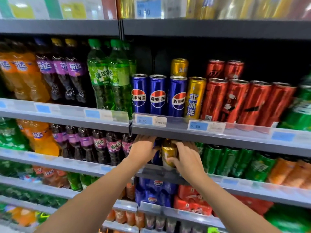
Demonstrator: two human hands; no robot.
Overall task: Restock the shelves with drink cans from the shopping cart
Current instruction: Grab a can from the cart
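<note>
Both my hands reach into the shelf below the row of blue, gold and red cans. My right hand grips a gold can, thumb on its front and fingers round its right side. The can stands upright just behind the shelf's front rail. My left hand is around a dark blue can to the left of the gold one; most of that can is hidden by the hand. The shopping cart is out of view.
Green cans stand to the right of my hands and purple bottles to the left. The shelf above overhangs closely, with blue cans, a gold can and red cans. Multipacks fill the shelf below.
</note>
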